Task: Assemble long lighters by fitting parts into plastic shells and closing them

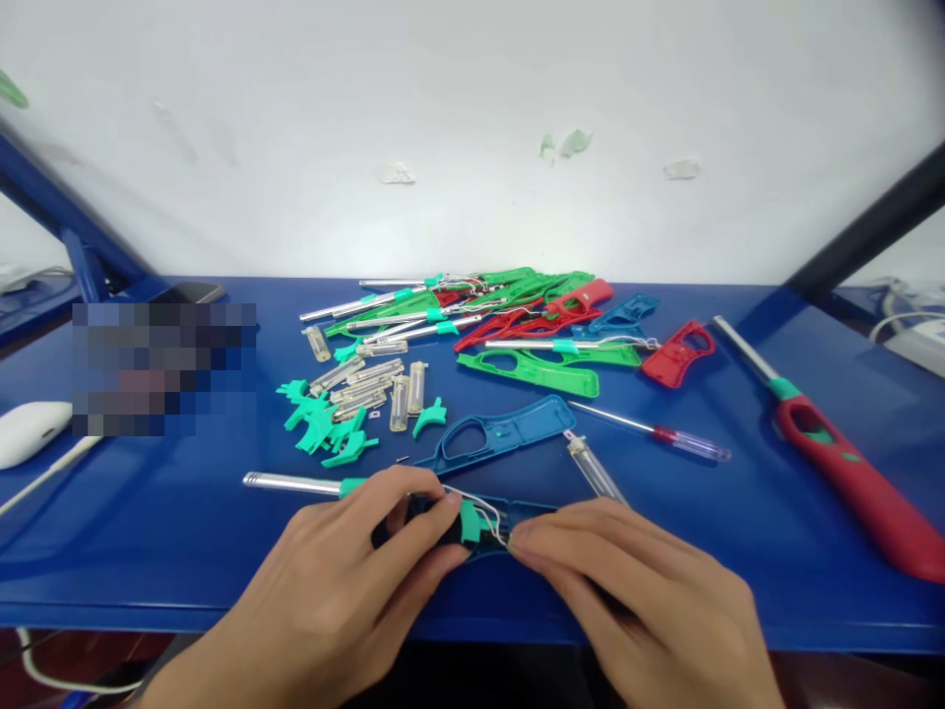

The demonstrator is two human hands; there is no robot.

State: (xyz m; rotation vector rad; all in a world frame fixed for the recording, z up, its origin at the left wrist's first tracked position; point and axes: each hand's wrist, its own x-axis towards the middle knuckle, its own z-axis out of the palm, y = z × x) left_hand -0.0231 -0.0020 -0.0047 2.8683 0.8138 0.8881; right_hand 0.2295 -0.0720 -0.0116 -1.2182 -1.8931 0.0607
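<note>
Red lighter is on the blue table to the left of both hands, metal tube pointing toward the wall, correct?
No, the side is wrong: the head view shows the red lighter to the right of the left hand and the right hand. It is on the blue table, metal tube pointing toward the wall.

lighter parts (565, 378) and a screwdriver (662, 434) suggest a workshop.

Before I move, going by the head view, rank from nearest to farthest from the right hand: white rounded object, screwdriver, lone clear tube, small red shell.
From the right hand:
1. Lone clear tube, just beyond the knuckles.
2. Screwdriver, farther back, its handle pointing right.
3. Small red shell, beyond the screwdriver.
4. White rounded object, off to the far left.
</note>
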